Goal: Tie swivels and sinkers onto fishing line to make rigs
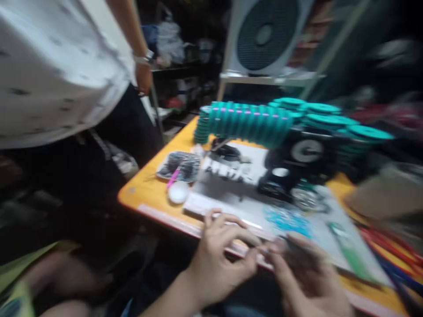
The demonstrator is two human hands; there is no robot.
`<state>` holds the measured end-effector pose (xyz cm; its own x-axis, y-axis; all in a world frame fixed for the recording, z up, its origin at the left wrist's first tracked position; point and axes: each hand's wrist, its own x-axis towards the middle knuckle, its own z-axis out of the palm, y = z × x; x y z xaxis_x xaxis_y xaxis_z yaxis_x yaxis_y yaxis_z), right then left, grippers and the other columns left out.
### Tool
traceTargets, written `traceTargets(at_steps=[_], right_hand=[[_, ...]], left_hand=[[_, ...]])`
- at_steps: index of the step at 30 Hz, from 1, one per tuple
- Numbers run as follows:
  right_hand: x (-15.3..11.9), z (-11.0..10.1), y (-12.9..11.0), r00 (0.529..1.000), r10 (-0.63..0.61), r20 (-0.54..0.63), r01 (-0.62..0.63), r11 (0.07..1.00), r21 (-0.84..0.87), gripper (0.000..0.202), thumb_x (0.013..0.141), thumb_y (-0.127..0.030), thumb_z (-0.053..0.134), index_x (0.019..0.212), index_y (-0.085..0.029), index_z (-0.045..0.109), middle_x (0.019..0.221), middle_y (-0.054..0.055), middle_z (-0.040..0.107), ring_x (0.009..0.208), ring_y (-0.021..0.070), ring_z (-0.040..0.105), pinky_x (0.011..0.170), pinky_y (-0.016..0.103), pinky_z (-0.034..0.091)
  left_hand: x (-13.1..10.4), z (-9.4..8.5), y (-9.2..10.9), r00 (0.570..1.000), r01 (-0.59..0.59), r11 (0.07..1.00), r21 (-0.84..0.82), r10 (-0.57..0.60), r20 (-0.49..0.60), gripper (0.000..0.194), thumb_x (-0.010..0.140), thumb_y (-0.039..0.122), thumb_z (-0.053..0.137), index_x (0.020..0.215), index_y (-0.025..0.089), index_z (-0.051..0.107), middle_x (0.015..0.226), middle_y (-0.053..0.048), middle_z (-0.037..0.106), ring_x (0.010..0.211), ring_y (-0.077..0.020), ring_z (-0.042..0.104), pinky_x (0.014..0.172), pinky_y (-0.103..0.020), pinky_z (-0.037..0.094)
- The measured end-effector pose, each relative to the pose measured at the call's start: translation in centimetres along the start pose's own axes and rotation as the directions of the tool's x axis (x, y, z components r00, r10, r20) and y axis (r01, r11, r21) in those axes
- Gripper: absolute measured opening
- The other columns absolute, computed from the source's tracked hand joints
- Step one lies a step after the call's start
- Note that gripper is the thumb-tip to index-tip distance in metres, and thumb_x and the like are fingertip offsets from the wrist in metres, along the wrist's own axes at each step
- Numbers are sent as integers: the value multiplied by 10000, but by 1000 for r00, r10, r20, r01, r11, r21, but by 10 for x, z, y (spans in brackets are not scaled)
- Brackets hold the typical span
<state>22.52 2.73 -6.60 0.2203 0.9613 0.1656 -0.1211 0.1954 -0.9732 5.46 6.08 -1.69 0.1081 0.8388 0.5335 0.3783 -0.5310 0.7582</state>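
Blue pieces lie just beyond the right hand, which, with the left hand, pinches a small blurred thing.

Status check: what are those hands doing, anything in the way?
Left hand, right hand: fingertips close together by yellow table. Anything held: too blurred to tell. Blue pieces beyond; no visible obstruction.

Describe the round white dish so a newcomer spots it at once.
Start at the yellow-orange table, then find the tray of small dark parts near its left edge. The round white dish sits just in front, by the pink stick's near end. Its plain circular shape sets it apart from the cluttered tray.
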Motion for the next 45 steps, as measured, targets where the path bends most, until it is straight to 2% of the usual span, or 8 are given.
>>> traceTargets(at_steps=[8,22,28,31,33,34,39,45], right_hand=[[8,46,-39,993,71,-98,-56,987,151,284,853,-279,775,1098,-323,639,899,-33,724,834,138,711,772,246,607],[12,39,-41,982,146,-119,-129,982,136,385,813,-257,797,1152,-278,615,893,-12,750,802,139,724,696,206,576],[20,11,-48,997,-69,43,75,983,-165,406,922,-209,665,1286,-313,521,943,-17,735,844,132,719,719,214,577],[52,-21,-65,944,-318,90,314,777,-546,289,971,-212,593,1250,-279,558,1013,17,715,892,157,690,789,277,561],[85,-43,-76,890,-389,239,378,333,-864,175,982,-203,566,1144,-194,632,1062,87,702,939,215,645,851,367,529],[103,-51,-81,894,-343,288,381,246,-891,144,961,-163,581,1065,-165,680,1048,116,700,987,262,617,887,421,503],[171,-64,-85,894,-93,437,445,80,-892,142,863,-91,664,784,-164,758,863,118,676,913,305,593,776,402,480],[193,-60,-81,869,51,492,486,95,-869,161,776,-34,711,752,-187,753,848,73,701,857,242,626,738,312,459]], left_hand=[[6,-2,-9,991,-115,987,115,107,77,149,862,111,598,830,257,614,851,-6,739,936,-224,673,1005,-507,359],[10,-3,-15,945,-315,932,177,290,155,391,864,9,624,1135,290,637,905,43,797,871,-193,716,1049,-451,289],[20,-3,-13,904,-408,903,132,380,197,262,855,-2,637,978,228,646,803,36,768,843,-183,698,985,-420,300],[23,-1,-16,907,-397,913,98,374,192,230,868,-2,625,952,212,636,772,19,728,835,-180,662,971,-428,310],[24,0,-20,912,-384,919,90,362,196,214,877,6,619,956,204,630,804,2,714,839,-177,638,955,-421,318],[25,1,-22,915,-374,924,81,353,196,210,881,8,615,957,203,626,824,-5,707,843,-174,628,945,-414,326],[24,2,-32,928,-317,948,-17,314,199,209,895,7,592,985,194,619,865,-18,664,890,-166,601,892,-361,394],[24,1,-33,941,-260,961,-92,273,198,185,894,28,608,970,195,632,865,-15,650,917,-155,581,812,-289,449]])
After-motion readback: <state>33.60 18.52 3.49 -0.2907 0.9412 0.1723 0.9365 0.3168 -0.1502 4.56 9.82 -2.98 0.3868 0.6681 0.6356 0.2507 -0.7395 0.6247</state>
